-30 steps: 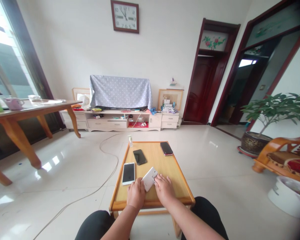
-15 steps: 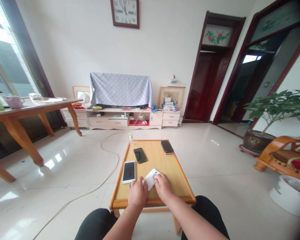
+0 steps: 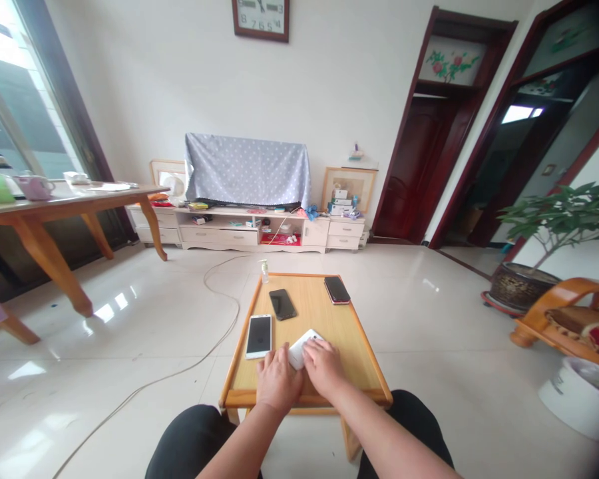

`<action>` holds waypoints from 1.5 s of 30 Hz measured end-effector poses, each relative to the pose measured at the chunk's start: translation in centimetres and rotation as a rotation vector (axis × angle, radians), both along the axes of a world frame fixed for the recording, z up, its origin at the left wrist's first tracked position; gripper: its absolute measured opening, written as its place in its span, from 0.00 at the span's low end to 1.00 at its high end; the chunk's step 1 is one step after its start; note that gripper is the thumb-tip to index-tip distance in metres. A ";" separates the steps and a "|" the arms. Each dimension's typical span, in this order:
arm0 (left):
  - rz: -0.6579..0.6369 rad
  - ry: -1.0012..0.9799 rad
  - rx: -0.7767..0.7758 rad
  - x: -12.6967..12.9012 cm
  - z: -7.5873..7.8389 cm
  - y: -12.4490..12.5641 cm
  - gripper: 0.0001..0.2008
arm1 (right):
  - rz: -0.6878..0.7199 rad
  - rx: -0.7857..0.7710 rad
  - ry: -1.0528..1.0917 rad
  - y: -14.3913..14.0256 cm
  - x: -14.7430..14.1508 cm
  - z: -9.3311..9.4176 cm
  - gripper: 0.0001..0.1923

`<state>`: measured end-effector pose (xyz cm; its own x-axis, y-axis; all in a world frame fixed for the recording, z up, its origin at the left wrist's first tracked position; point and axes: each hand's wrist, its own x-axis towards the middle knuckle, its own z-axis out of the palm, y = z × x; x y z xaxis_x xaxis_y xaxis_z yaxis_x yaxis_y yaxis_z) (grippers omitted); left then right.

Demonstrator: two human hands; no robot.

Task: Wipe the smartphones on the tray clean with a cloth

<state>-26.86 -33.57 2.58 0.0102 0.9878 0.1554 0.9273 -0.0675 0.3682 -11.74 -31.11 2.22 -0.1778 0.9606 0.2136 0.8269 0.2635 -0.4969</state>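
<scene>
A flat, white, rectangular phone (image 3: 298,350), apparently of plastic, is being steadied and worked on at the near middle of a low, light-brown wooden table (image 3: 329,316). It is set at a slant, and no screen is seen on its upper face. Its near left end is held by the left hand (image 3: 279,380), whose fingers are kept close together. The upper face is covered in part by the bent, bunched fingers of the right hand (image 3: 324,364); whether anything is gripped there, or the surface is only pressed, cannot be told. For this handling, a firm hold on the left and light, controlled fingertip contact on the right are judged to be called for.

One phone is counted under the hands. One white-framed rectangular phone with a dark screen (image 3: 258,337) is laid near the left edge, and one glossy black rectangular phone (image 3: 283,304) just beyond it. One dark, flat rectangular stack with a reddish edge (image 3: 337,290) is placed at the far right corner; its layers cannot be counted. One clear pump bottle with a pale green top (image 3: 264,272) is stood upright at the far left corner
</scene>
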 end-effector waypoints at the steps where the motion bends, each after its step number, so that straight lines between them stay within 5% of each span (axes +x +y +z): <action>1: -0.004 -0.006 -0.008 -0.1 0.0 0.1 0.30 | 0.070 -0.011 -0.025 -0.9 -0.4 -0.1 0.20; 5: -0.009 -0.010 -0.034 -0.3 0.1 0.1 0.30 | 0.254 -0.107 -0.101 -2.1 -0.2 0.3 0.25; 11: 0.015 -0.039 -0.019 -0.2 0.3 -0.1 0.35 | 0.032 -0.172 -0.194 0.5 1.3 1.3 0.29; 17: 0.015 -0.058 -0.049 -0.5 0.3 -0.3 0.31 | 0.357 -0.113 -0.131 -1.0 -0.4 0.6 0.27; 22: 0.021 -0.065 -0.014 -0.4 0.4 -0.2 0.36 | 0.141 -0.188 -0.157 1.3 -0.1 1.4 0.29; 29: 0.010 -0.072 -0.021 -0.7 0.3 -0.2 0.34 | 0.253 -0.185 -0.140 2.7 -2.1 0.6 0.25; 35: -0.002 -0.025 -0.013 -0.6 0.8 -0.4 0.36 | -0.016 -0.202 -0.146 5.0 0.9 -0.3 0.28; 40: 0.002 -0.057 -0.004 -0.7 0.4 -0.2 0.34 | -0.041 -0.207 -0.171 1.3 -0.1 -2.3 0.31; 45: -0.034 -0.062 -0.014 -1.1 -0.1 -0.1 0.32 | 0.277 -0.223 -0.099 -1.9 -0.4 -2.0 0.29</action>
